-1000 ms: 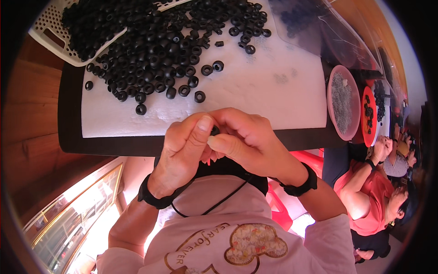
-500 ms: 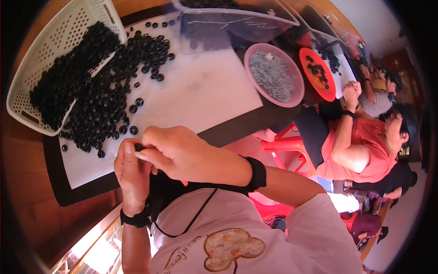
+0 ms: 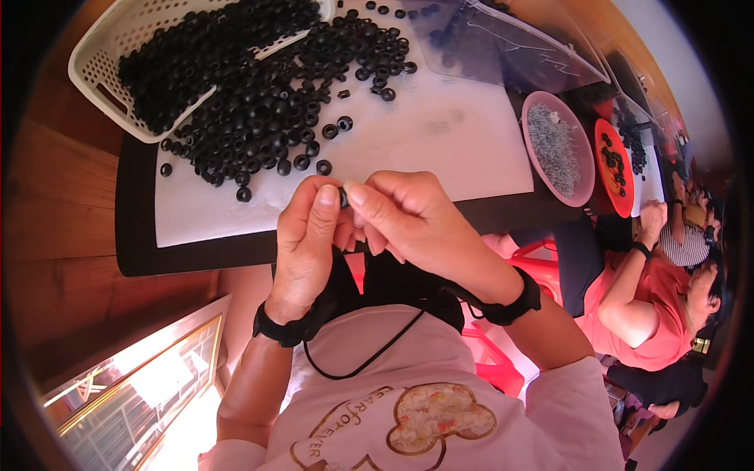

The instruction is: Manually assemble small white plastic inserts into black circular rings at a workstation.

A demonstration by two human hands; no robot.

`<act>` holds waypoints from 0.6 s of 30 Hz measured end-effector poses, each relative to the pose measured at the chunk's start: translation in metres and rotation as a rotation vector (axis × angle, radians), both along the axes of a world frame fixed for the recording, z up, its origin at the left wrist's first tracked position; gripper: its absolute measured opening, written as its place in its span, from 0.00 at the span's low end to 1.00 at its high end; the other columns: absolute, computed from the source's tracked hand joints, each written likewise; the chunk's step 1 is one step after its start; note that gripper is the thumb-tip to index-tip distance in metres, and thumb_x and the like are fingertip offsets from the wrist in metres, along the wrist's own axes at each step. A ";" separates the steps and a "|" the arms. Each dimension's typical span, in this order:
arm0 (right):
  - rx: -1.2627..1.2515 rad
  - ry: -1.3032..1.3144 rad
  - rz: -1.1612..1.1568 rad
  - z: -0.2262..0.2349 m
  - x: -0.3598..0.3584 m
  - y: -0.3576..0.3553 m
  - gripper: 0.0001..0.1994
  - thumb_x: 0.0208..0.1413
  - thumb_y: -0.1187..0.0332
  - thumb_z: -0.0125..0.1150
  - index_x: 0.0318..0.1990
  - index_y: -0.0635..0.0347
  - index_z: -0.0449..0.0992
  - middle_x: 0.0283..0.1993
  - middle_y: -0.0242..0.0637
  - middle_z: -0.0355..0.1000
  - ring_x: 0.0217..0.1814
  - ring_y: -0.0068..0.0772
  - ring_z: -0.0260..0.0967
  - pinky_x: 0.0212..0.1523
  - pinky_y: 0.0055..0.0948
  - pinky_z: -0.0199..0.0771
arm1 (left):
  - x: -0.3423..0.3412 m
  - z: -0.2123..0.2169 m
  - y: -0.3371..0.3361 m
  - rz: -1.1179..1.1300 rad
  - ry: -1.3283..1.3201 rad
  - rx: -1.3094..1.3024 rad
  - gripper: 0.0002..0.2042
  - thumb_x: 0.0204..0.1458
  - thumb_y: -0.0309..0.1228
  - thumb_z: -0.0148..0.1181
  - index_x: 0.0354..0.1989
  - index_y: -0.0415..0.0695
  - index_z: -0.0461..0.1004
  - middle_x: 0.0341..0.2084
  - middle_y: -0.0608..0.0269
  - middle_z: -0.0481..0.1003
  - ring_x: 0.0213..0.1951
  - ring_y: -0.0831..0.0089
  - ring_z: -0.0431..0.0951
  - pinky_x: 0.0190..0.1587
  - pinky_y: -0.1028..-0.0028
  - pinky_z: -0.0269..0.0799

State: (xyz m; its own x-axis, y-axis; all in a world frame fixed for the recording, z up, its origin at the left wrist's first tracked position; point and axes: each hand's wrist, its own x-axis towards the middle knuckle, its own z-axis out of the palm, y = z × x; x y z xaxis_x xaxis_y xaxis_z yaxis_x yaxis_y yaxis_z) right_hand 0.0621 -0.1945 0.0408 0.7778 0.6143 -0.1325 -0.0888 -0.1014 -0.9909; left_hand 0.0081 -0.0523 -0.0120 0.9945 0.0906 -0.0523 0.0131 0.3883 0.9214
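Small black ring (image 3: 343,196) — round, dark; pinched between fingertips (image 3: 326,198).

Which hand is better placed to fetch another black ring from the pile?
Probably the left hand: the loose black rings lie up and left of it, while the right hand sits farther right. Both pinch one small black ring.

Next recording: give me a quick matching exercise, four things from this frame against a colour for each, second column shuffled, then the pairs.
Things:
1. basket
2. loose rings
3. bowl of small grey parts
4. dish beside that bowl

Colours:
A. pink
B. black
C. red-orange
D. white

Pairs: 1-D, 2-B, 3-A, 4-C

Both hands, left hand and right hand, pinch one small black piece between them.
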 end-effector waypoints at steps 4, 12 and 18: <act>0.033 0.191 -0.002 -0.001 -0.002 0.001 0.21 0.64 0.56 0.48 0.25 0.63 0.72 0.16 0.30 0.65 0.11 0.13 0.53 0.12 0.16 0.49 | -0.001 0.003 0.000 0.005 0.008 0.048 0.15 0.65 0.41 0.42 0.39 0.41 0.67 0.18 0.73 0.64 0.21 0.85 0.61 0.25 0.82 0.62; 0.142 0.370 -0.067 -0.005 -0.004 0.004 0.20 0.63 0.58 0.50 0.24 0.64 0.70 0.16 0.33 0.65 0.11 0.16 0.55 0.12 0.18 0.53 | -0.003 0.004 -0.005 0.073 -0.027 0.209 0.15 0.65 0.40 0.42 0.39 0.40 0.67 0.18 0.71 0.66 0.20 0.85 0.63 0.24 0.82 0.64; 0.118 0.315 -0.118 -0.004 -0.009 0.003 0.16 0.63 0.62 0.50 0.25 0.64 0.69 0.18 0.33 0.67 0.14 0.16 0.58 0.14 0.18 0.57 | -0.001 0.004 -0.004 0.058 -0.040 0.214 0.16 0.65 0.41 0.40 0.39 0.39 0.66 0.16 0.69 0.66 0.18 0.83 0.63 0.22 0.82 0.62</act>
